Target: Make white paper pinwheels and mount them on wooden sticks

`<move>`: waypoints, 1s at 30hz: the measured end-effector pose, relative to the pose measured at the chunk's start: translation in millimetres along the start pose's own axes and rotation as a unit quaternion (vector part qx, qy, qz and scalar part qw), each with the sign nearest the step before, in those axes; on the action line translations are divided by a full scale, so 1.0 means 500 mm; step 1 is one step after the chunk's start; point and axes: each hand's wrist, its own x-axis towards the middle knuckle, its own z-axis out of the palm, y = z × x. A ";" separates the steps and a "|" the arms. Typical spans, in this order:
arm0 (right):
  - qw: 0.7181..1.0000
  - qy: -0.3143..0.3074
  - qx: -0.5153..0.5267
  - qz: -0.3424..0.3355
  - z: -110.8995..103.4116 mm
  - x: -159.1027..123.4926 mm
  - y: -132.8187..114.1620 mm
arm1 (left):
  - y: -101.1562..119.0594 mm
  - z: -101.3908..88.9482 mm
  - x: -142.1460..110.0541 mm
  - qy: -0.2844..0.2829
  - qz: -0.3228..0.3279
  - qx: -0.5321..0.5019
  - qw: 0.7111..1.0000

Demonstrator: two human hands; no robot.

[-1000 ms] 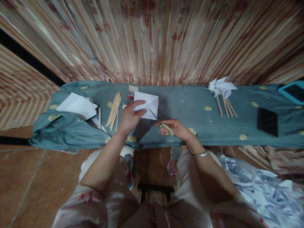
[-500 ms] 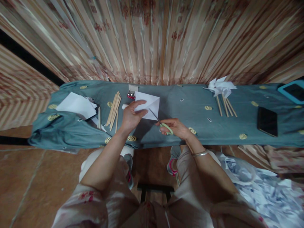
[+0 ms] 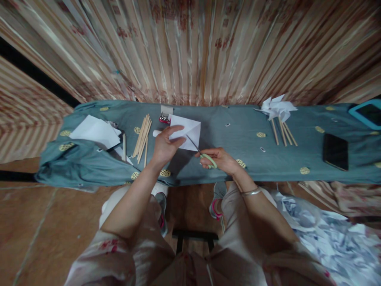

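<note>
- Paper [image 3: 190,125] sits mid-bench, in front of the person, looks lifted off the cloth [image 3: 217,127] with a shadow below.
- Left hand [image 3: 166,146] clamped on its left side; right hand [image 3: 219,160] closed round the scissors [image 3: 200,153], blade over the paper from the lower right corner inward. Hands apart.
- Progress, my read: this sheet is mid-cut. Line from the upper right corner: crease or slit, can't tell.
- Done: a few pinwheels [image 3: 278,108] on sticks, right side. Left over: loose sticks [image 3: 142,137] and blank sheets [image 3: 94,133] on the left.
- Materials: paper thin, white, matte, squarish; scissors dark metal, pale green handles; sticks straight, round-looking, pale wood; pinwheel vanes bent, pointed; cloth wrinkled, grey-green, yellow oval prints.
</note>
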 end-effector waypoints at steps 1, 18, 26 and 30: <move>1.000 0.000 0.001 0.000 0.000 0.000 0.000 | 0.002 0.000 0.000 0.001 0.000 0.000 1.000; 1.000 0.017 0.003 -0.008 0.001 0.004 0.006 | 0.001 0.002 0.003 0.004 0.004 0.010 1.000; 1.000 0.015 -0.013 -0.007 -0.001 0.005 0.010 | -0.002 0.003 0.004 0.003 0.008 0.022 1.000; 1.000 -0.002 -0.029 -0.002 0.002 -0.001 0.000 | -0.005 0.002 0.005 0.005 0.011 0.018 1.000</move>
